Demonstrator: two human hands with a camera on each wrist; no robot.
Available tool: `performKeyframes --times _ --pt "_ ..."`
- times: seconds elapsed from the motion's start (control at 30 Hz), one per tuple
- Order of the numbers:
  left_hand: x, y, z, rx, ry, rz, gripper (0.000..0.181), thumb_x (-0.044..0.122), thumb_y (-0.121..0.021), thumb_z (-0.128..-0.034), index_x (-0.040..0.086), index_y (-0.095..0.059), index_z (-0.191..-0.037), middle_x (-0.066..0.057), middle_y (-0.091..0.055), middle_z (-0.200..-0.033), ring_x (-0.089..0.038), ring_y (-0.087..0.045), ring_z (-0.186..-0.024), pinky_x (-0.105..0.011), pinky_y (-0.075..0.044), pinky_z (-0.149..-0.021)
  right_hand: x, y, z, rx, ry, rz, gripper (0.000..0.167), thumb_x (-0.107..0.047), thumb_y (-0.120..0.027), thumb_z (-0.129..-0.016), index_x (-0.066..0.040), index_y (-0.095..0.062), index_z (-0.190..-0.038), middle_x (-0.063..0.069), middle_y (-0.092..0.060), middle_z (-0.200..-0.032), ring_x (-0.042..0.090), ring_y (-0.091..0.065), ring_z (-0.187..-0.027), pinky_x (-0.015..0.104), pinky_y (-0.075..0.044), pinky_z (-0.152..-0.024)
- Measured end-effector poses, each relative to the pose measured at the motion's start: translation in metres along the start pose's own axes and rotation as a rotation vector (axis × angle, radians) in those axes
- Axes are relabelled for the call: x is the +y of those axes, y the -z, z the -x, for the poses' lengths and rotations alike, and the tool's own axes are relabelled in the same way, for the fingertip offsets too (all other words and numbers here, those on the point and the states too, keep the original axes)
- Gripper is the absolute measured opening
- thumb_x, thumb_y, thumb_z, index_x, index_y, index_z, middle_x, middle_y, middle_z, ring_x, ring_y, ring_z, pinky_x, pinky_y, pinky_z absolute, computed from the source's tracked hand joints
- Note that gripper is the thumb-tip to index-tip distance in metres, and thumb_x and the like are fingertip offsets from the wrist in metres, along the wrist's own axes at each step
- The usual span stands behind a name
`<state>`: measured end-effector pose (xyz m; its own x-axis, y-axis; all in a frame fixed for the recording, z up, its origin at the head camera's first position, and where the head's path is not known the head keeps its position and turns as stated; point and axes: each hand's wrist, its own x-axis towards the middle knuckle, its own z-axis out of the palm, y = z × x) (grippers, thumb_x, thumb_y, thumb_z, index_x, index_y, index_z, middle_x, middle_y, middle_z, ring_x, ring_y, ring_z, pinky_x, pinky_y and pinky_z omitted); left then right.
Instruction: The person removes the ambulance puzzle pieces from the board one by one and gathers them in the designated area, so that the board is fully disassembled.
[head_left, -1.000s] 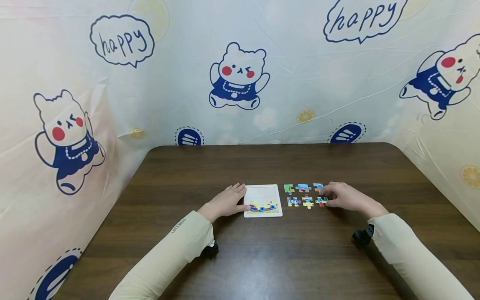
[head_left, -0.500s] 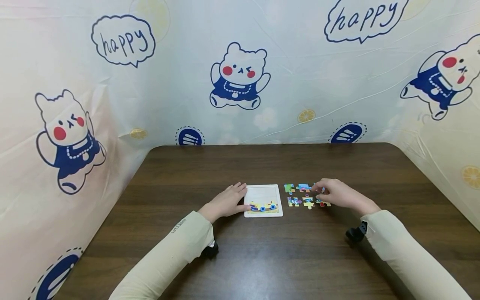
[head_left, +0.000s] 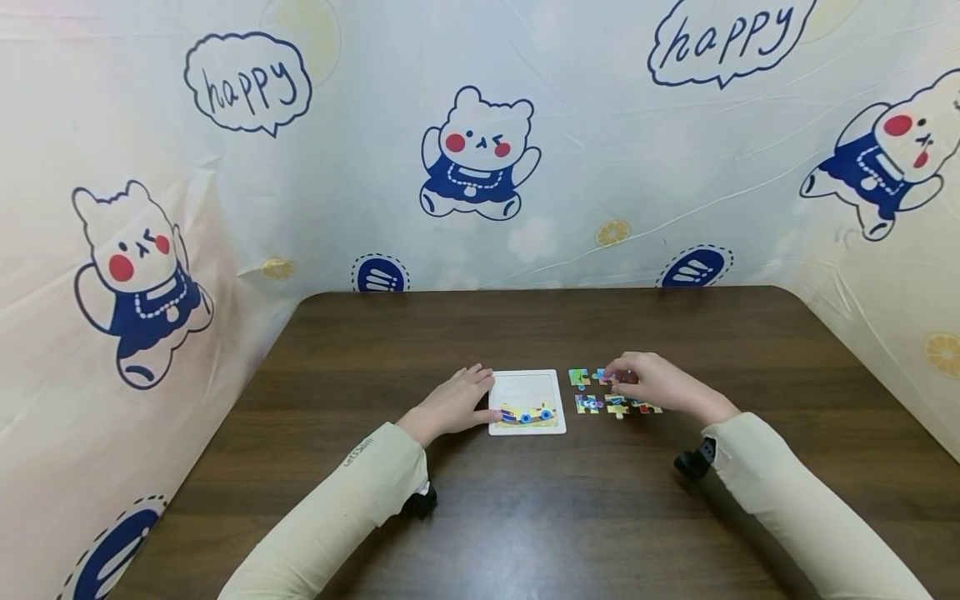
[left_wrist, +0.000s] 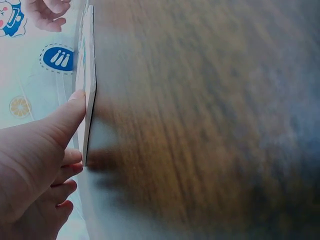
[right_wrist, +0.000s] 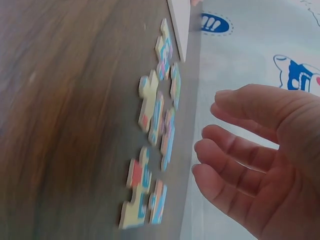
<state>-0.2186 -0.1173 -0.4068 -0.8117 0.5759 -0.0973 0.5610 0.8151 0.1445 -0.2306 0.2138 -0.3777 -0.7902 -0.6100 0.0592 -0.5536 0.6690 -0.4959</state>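
Jigsaw pieces (head_left: 588, 405) lie in two rows running rightward from puzzle tray (head_left: 523, 386); right hand (head_left: 660, 382), nearer, hovers above, fingers loosely bent, empty. Left hand (head_left: 452, 405), spread, touches tray's left side.

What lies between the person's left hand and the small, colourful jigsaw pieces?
The head view shows a flat white square tray, touched by the left hand.

Bright, even light fills the head view, with pale glare on the near surface (head_left: 495, 517) and soft shadow beside the right sleeve (head_left: 795, 492). Left wrist view: surface blurred, backdrop (left_wrist: 25, 80) washed out. Right wrist view: pieces (right_wrist: 148, 105) slightly soft.
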Motion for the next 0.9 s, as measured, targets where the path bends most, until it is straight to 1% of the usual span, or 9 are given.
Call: performKeyframes --times 0.13,0.33,0.43,0.57,0.73,0.9 --pt "0.000 0.000 0.000 0.006 -0.003 -0.003 0.065 0.046 -0.056 -0.0891 -0.001 -0.045 -0.133 -0.015 -0.039 -0.140 -0.029 -0.025 -0.134 -0.039 -0.019 -0.108 -0.005 -0.005 -0.007 0.017 0.035 0.022 0.017 -0.004 -0.065 -0.084 0.001 -0.067 -0.101 0.002 -0.058 -0.086 0.012 -0.049 -0.066 0.026 -0.045 -0.057" --pt "0.001 0.002 0.000 -0.006 -0.002 -0.005 0.066 0.046 -0.056 -0.0891 -0.002 -0.045 -0.134 -0.015 -0.039 -0.140 -0.029 -0.026 -0.133 -0.038 -0.019 -0.108 -0.013 -0.011 -0.017 -0.001 0.058 0.039 0.020 -0.004 -0.064 -0.085 0.002 -0.066 -0.104 0.006 -0.059 -0.087 0.012 -0.049 -0.065 0.025 -0.046 -0.056" --pt "0.001 0.003 0.000 -0.017 0.002 0.007 0.066 0.046 -0.056 -0.0890 -0.002 -0.044 -0.134 -0.015 -0.038 -0.141 -0.029 -0.025 -0.134 -0.038 -0.018 -0.108 -0.017 -0.012 -0.021 -0.011 0.071 0.037 0.021 -0.005 -0.065 -0.085 0.003 -0.065 -0.104 0.005 -0.059 -0.086 0.011 -0.049 -0.066 0.025 -0.045 -0.057" --pt "0.000 0.004 0.000 -0.051 0.013 0.030 0.072 0.049 -0.057 -0.0871 -0.001 -0.041 -0.137 -0.014 -0.034 -0.143 -0.028 -0.022 -0.135 -0.037 -0.017 -0.109 -0.021 -0.016 -0.027 -0.018 0.091 0.037 0.021 -0.006 -0.064 -0.085 0.001 -0.066 -0.105 0.003 -0.059 -0.087 0.010 -0.047 -0.065 0.025 -0.044 -0.057" --pt "-0.001 0.007 0.001 -0.114 0.038 0.054 0.084 0.057 -0.058 -0.0822 0.002 -0.033 -0.142 -0.010 -0.027 -0.148 -0.025 -0.018 -0.136 -0.036 -0.014 -0.109 -0.029 -0.020 -0.034 -0.044 0.074 0.033 0.024 -0.007 -0.064 -0.086 -0.001 -0.065 -0.109 0.003 -0.058 -0.089 0.009 -0.046 -0.062 0.025 -0.043 -0.056" --pt "-0.002 0.008 0.001 -0.142 0.042 0.057 0.087 0.058 -0.059 -0.0809 0.003 -0.031 -0.143 -0.009 -0.024 -0.149 -0.024 -0.016 -0.137 -0.035 -0.014 -0.109 -0.038 -0.026 -0.043 -0.068 0.091 0.044 0.024 -0.007 -0.064 -0.086 -0.002 -0.065 -0.110 0.005 -0.060 -0.093 0.009 -0.046 -0.061 0.025 -0.043 -0.056"
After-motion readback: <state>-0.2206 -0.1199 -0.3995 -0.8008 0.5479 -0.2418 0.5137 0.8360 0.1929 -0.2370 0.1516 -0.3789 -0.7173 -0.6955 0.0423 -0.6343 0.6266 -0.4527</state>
